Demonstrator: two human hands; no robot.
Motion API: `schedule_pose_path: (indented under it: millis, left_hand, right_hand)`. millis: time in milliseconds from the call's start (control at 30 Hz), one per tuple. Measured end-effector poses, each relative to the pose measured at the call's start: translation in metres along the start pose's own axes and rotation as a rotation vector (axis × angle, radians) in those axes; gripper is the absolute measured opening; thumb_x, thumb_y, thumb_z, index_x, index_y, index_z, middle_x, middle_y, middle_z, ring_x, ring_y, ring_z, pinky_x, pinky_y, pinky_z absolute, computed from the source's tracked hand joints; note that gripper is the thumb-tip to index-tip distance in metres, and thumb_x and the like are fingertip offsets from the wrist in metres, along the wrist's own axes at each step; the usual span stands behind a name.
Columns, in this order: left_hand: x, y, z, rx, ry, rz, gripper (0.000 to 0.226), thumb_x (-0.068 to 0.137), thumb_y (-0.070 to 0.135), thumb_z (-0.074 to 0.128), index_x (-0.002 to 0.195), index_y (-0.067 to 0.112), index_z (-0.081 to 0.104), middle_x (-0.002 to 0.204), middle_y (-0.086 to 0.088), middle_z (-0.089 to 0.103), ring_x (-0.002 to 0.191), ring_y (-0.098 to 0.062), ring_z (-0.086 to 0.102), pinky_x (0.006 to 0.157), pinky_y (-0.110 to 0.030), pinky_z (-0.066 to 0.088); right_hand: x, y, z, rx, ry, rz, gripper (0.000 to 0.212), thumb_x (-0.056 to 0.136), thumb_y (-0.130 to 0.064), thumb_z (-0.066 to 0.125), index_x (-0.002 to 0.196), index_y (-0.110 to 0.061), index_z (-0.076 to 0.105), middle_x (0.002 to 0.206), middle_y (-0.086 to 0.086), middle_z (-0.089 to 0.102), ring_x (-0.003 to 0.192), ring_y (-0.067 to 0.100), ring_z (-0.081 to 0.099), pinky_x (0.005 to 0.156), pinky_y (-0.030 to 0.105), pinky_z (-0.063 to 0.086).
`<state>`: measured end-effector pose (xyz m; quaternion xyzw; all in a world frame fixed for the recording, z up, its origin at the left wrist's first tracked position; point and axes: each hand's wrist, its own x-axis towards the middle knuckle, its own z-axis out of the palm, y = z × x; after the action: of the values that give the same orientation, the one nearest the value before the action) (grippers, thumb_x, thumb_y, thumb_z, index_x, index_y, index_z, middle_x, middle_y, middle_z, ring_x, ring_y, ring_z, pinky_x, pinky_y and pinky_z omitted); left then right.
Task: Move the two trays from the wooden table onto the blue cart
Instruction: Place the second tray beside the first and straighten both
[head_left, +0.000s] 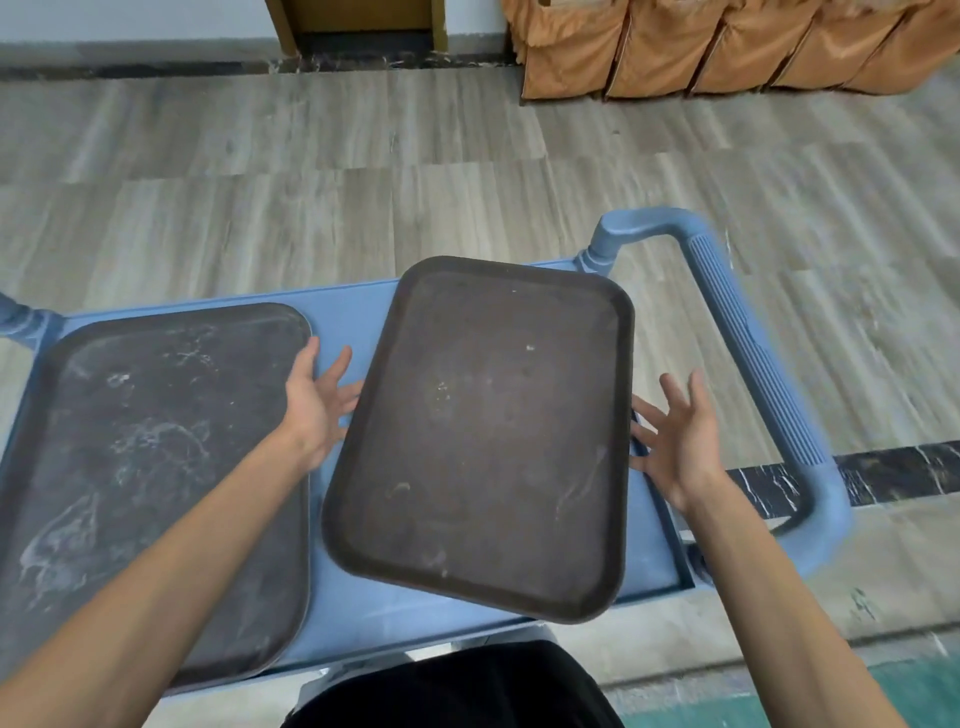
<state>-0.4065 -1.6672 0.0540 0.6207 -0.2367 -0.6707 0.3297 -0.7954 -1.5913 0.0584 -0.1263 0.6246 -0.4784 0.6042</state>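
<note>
Both trays lie on the top shelf of the blue cart (358, 597). The first tray (156, 467) sits flat at the left end. The second tray (483, 431) sits at the right end, skewed, with its near right corner overhanging the cart's front edge.

The left hand (317, 400) is spread, fingers extended, against the left rim of the second tray, gripping nothing. The right hand (680, 441) is also spread, just beside the right rim; contact there cannot be confirmed.

To finish the step well, press both palms against the long rims, rotate the second tray until it lies parallel to the first, then slide it back so no corner overhangs. Keep it clear of the cart handle (748, 353).

The cart stands on a grey wood-pattern floor (363, 156). Orange fabric-covered items (727, 47) line the far wall.
</note>
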Motion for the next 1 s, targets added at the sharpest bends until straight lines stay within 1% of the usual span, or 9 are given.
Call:
schedule_pose_path:
  millis: [67, 167, 367, 467, 533, 633, 767, 900, 1000]
  left_hand:
    - [-0.002, 0.006, -0.003, 0.008, 0.003, -0.012, 0.086, 0.08, 0.087, 0.023, 0.152, 0.042, 0.04, 0.128, -0.011, 0.07, 0.117, -0.027, 0.065, 0.096, -0.055, 0.043]
    - [-0.008, 0.006, -0.006, 0.051, -0.003, -0.016, 0.095, 0.07, 0.092, 0.027, 0.149, 0.042, 0.044, 0.109, -0.004, 0.079, 0.102, -0.023, 0.071, 0.082, -0.051, 0.048]
    - [-0.031, -0.008, -0.021, -0.026, -0.028, -0.005, 0.098, 0.063, 0.096, 0.032, 0.141, 0.042, 0.055, 0.112, -0.004, 0.078, 0.11, -0.025, 0.069, 0.081, -0.056, 0.05]
    - [-0.04, -0.016, -0.021, -0.03, -0.008, 0.003, 0.093, 0.065, 0.096, 0.029, 0.137, 0.046, 0.059, 0.119, -0.004, 0.075, 0.117, -0.026, 0.065, 0.083, -0.057, 0.048]
    - [-0.041, -0.018, -0.018, -0.021, 0.008, -0.002, 0.09, 0.067, 0.095, 0.028, 0.135, 0.047, 0.06, 0.123, -0.005, 0.073, 0.118, -0.026, 0.065, 0.086, -0.057, 0.048]
    - [-0.04, -0.022, -0.015, -0.01, 0.021, -0.018, 0.087, 0.069, 0.094, 0.027, 0.131, 0.047, 0.064, 0.127, -0.005, 0.071, 0.119, -0.025, 0.063, 0.097, -0.059, 0.044]
    - [-0.041, -0.03, -0.014, -0.002, 0.015, -0.016, 0.084, 0.072, 0.091, 0.026, 0.132, 0.045, 0.064, 0.141, -0.004, 0.061, 0.133, -0.025, 0.052, 0.112, -0.064, 0.03]
    - [-0.05, -0.036, -0.007, 0.016, 0.007, 0.016, 0.07, 0.091, 0.075, 0.022, 0.14, 0.04, 0.057, 0.161, 0.0, 0.037, 0.15, -0.02, 0.027, 0.12, -0.063, 0.009]
    - [-0.061, -0.047, 0.0, 0.179, 0.018, 0.131, 0.044, 0.102, 0.053, 0.033, 0.141, 0.042, 0.051, 0.158, 0.013, 0.037, 0.151, -0.013, 0.025, 0.12, -0.047, 0.016]
  right_hand:
    - [0.002, -0.005, -0.005, 0.056, -0.032, 0.036, 0.079, 0.089, -0.081, 0.031, 0.159, -0.045, 0.021, 0.138, 0.007, 0.063, 0.124, 0.031, 0.063, 0.082, 0.065, 0.055]
    - [0.007, -0.008, -0.008, 0.054, -0.054, 0.053, 0.083, 0.086, -0.085, 0.03, 0.159, -0.047, 0.021, 0.137, 0.005, 0.065, 0.125, 0.031, 0.062, 0.082, 0.065, 0.053]
    - [0.018, -0.018, -0.002, -0.004, -0.097, 0.055, 0.085, 0.085, -0.086, 0.028, 0.16, -0.046, 0.021, 0.14, 0.005, 0.062, 0.128, 0.035, 0.059, 0.085, 0.066, 0.051]
    - [0.026, -0.018, 0.005, -0.019, -0.117, 0.063, 0.083, 0.087, -0.085, 0.028, 0.159, -0.045, 0.022, 0.145, 0.008, 0.057, 0.13, 0.036, 0.056, 0.093, 0.07, 0.046]
    - [0.031, -0.017, 0.009, -0.021, -0.13, 0.08, 0.083, 0.087, -0.084, 0.028, 0.159, -0.045, 0.022, 0.15, 0.01, 0.052, 0.134, 0.038, 0.052, 0.104, 0.074, 0.036]
    - [0.036, -0.016, 0.014, -0.042, -0.14, 0.105, 0.083, 0.086, -0.085, 0.029, 0.159, -0.044, 0.023, 0.16, 0.011, 0.04, 0.145, 0.041, 0.036, 0.112, 0.076, 0.024]
    - [0.04, -0.013, 0.016, -0.061, -0.141, 0.101, 0.083, 0.088, -0.083, 0.03, 0.159, -0.043, 0.023, 0.163, 0.008, 0.035, 0.15, 0.04, 0.029, 0.113, 0.074, 0.025]
    - [0.036, -0.008, 0.018, -0.116, -0.14, 0.082, 0.076, 0.094, -0.075, 0.034, 0.16, -0.039, 0.024, 0.164, 0.006, 0.034, 0.15, 0.034, 0.03, 0.116, 0.064, 0.028]
    - [0.029, -0.001, 0.023, -0.266, -0.094, 0.017, 0.066, 0.101, -0.061, 0.038, 0.159, -0.03, 0.031, 0.161, -0.002, 0.04, 0.145, 0.022, 0.039, 0.11, 0.045, 0.034]
